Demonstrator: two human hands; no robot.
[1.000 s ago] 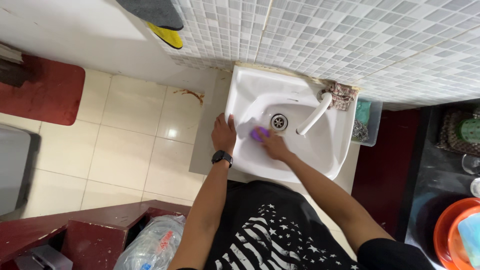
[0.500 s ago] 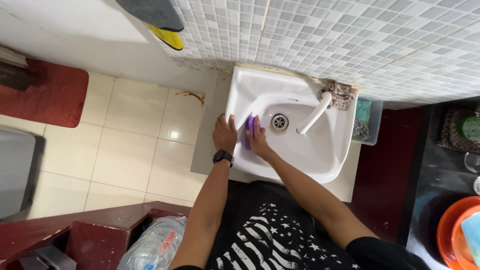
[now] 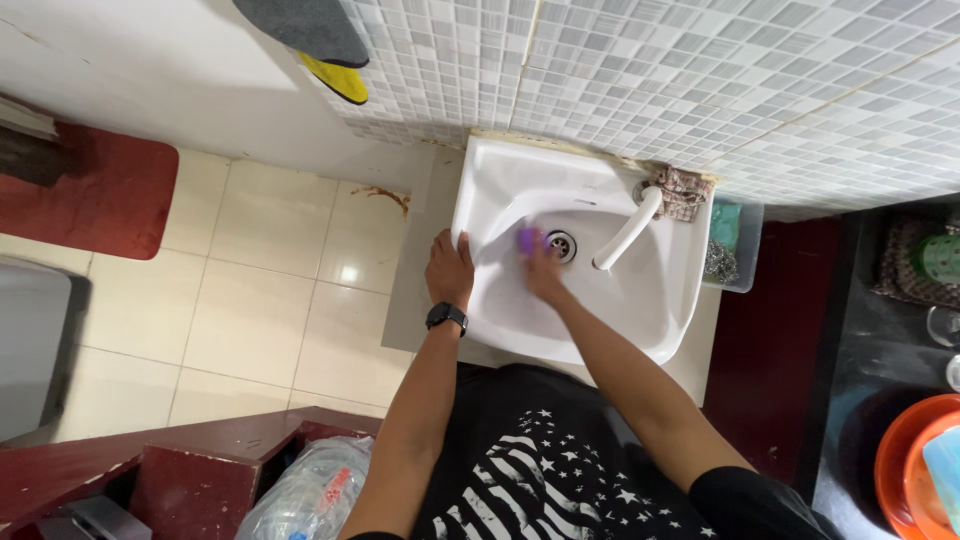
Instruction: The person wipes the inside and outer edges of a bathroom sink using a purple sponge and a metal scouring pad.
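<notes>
At the bottom of the frame, nearest the camera, stood the person's dark shirt with a white star-and-stripe print, and to its lower left a clear plastic water bottle lay beside a dark red wooden edge. From there both bare forearms ran up toward the centre of the frame. The left hand, with a black wristwatch just below it, rested on the left rim of the white sink; its grip was curled over that rim, fingers pressed onto the edge. The right hand reached down inside the basin, and its grip was pinched on a small purple scrubbing pad, pressed against the basin's inner wall just left of the metal drain. Right of the drain, the white tap spout slanted down over the bowl from the sink's upper right corner, where a crumpled patterned rag lay. Just beyond the sink's right side a clear tub held a steel scourer. An orange basin showed at the lower right corner. Cream floor tiles filled the left, with a red mat at the upper left. Farthest, across the top, ran the grey mosaic wall.
</notes>
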